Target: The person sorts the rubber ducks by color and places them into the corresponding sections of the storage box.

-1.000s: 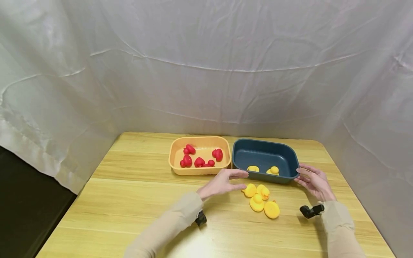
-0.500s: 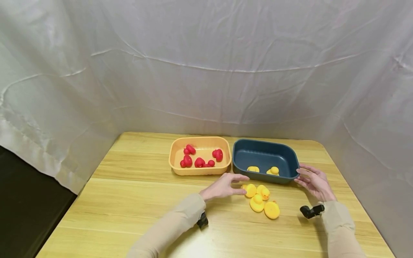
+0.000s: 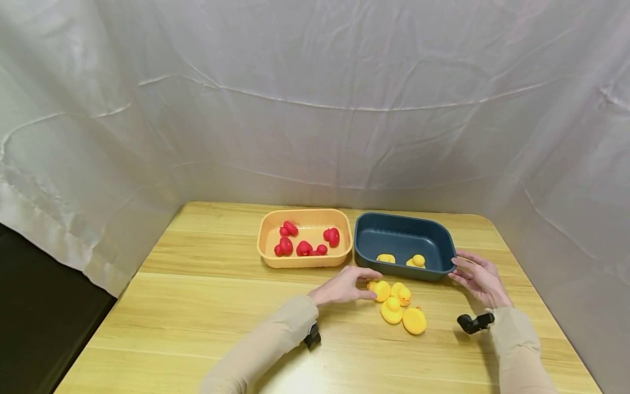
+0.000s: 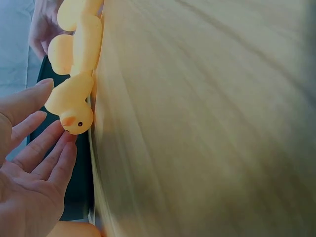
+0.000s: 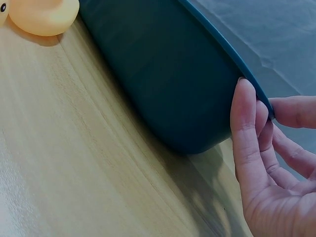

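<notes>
My left hand point(image 3: 346, 285) reaches to the leftmost rubber duck point(image 3: 380, 291), its thumb and fingers spread around it. In the left wrist view that duck point(image 4: 74, 109) lies on its side, beak toward my fingertips point(image 4: 58, 129). Behind it, more yellow ducks point(image 3: 392, 310) sit in a cluster on the table. My right hand point(image 3: 481, 278) holds the near right corner of a dark blue bin point(image 3: 403, 269). In the right wrist view the thumb presses the outer wall of the bin point(image 5: 163, 74) and a finger lies over the rim. Yellow ducks point(image 3: 417, 260) rest inside.
An orange bin point(image 3: 305, 262) with several red rubber ducks point(image 3: 285, 245) stands left of the blue one. Both bins sit toward the back of the wooden table point(image 3: 206, 306). A pale curtain point(image 3: 315, 137) surrounds the back and sides.
My left hand has moved a little right and toward me, bringing its fingers around the leftmost yellow duck. The right hand and both bins have stayed in place.
</notes>
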{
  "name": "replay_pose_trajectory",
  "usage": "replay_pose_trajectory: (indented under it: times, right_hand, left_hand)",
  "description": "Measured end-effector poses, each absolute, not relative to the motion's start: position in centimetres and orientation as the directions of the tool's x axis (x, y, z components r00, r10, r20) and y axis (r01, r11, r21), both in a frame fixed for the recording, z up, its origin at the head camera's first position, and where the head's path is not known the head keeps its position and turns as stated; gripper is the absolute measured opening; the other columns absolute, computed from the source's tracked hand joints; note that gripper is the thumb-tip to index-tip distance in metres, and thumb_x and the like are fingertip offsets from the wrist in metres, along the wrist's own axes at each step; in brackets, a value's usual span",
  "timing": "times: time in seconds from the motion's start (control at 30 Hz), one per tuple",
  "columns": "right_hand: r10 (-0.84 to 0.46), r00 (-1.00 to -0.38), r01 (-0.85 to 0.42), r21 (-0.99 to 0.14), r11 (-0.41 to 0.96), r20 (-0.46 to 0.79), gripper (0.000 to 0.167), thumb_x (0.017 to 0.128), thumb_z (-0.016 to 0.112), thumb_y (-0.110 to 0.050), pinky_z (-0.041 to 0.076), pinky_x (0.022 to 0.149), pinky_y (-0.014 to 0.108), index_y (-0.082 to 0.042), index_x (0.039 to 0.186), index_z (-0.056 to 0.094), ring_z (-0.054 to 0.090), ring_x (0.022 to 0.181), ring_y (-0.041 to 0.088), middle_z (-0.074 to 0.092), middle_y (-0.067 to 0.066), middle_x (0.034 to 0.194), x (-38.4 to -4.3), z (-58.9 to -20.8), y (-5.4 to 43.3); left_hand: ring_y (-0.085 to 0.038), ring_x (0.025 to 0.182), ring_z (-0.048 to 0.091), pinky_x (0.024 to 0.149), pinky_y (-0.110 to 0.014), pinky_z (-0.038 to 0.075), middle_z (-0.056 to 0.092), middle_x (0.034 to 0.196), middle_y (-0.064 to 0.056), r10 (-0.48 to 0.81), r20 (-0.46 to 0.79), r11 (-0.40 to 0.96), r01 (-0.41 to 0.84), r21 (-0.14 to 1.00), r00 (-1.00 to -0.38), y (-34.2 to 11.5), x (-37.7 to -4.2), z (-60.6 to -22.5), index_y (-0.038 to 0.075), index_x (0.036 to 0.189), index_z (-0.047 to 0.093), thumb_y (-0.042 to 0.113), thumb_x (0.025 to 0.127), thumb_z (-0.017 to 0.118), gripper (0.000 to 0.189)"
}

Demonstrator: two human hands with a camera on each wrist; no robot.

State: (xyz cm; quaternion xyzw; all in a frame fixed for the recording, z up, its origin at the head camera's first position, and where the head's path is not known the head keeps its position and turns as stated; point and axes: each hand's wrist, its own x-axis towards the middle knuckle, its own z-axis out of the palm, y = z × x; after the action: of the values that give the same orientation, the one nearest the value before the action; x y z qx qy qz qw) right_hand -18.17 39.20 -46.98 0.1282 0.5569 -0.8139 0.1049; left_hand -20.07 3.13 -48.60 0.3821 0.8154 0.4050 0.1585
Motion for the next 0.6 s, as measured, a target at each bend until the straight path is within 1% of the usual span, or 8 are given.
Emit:
replay_pose_trajectory:
  times: [0.13, 0.23, 0.33, 0.43, 0.6]
  right_hand:
    - [-0.030, -0.950, 0.300, -0.883, -0.361, -0.311, 0.025, 0.101, 0.057, -0.004, 0.064, 0.074, 0.024, -0.023, 0.104, 0.074, 0.068, 0.073, 0.013, 0.067, -0.002, 0.088, -18.17, -47.07, 39.21]
    - [-0.030, -0.953, 0.291, -0.888, -0.356, -0.301, 0.025, 0.101, 0.057, -0.004, 0.064, 0.074, 0.025, -0.023, 0.104, 0.073, 0.068, 0.073, 0.013, 0.067, -0.002, 0.089, -18.17, -47.09, 39.18]
    - [-0.028, -0.955, 0.286, -0.892, -0.350, -0.295, 0.025, 0.101, 0.058, -0.004, 0.064, 0.074, 0.025, -0.023, 0.105, 0.073, 0.068, 0.074, 0.013, 0.067, -0.003, 0.090, -18.15, -47.13, 39.14]
    - [-0.027, -0.956, 0.283, -0.894, -0.348, -0.292, 0.025, 0.101, 0.058, -0.004, 0.064, 0.074, 0.024, -0.023, 0.105, 0.072, 0.068, 0.074, 0.013, 0.067, -0.003, 0.091, -18.11, -47.17, 39.14]
    - [-0.028, -0.959, 0.273, -0.894, -0.355, -0.282, 0.024, 0.101, 0.058, -0.003, 0.064, 0.074, 0.025, -0.022, 0.106, 0.072, 0.068, 0.074, 0.013, 0.067, -0.003, 0.092, -18.04, -47.26, 39.17]
  left_hand:
    - [-0.016, 0.124, 0.063, 0.109, -0.025, 0.050, 0.067, 0.136, -0.007, 0.759, 0.054, 0.398, 0.529, 0.749, -0.649, 3.37, -20.11, -48.57, 0.007, 0.135, 0.063, 0.019, 0.093, 0.074, 0.046]
    - [-0.015, 0.118, 0.064, 0.105, -0.023, 0.051, 0.068, 0.134, -0.006, 0.770, 0.074, 0.404, 0.574, 0.712, -0.634, 3.49, -20.22, -48.76, 0.007, 0.134, 0.063, 0.019, 0.093, 0.074, 0.045]
    - [-0.014, 0.114, 0.063, 0.102, -0.019, 0.050, 0.069, 0.132, -0.005, 0.776, 0.086, 0.410, 0.603, 0.684, -0.625, 3.57, -20.29, -48.93, 0.007, 0.134, 0.064, 0.020, 0.092, 0.074, 0.044]
    - [-0.012, 0.112, 0.062, 0.101, -0.016, 0.047, 0.069, 0.132, -0.003, 0.776, 0.085, 0.418, 0.611, 0.672, -0.625, 3.66, -20.29, -48.95, 0.009, 0.134, 0.064, 0.020, 0.093, 0.074, 0.044]
    - [-0.009, 0.113, 0.061, 0.101, -0.015, 0.046, 0.069, 0.133, -0.001, 0.769, 0.069, 0.429, 0.593, 0.682, -0.636, 3.82, -20.18, -48.87, 0.011, 0.134, 0.064, 0.020, 0.092, 0.075, 0.044]
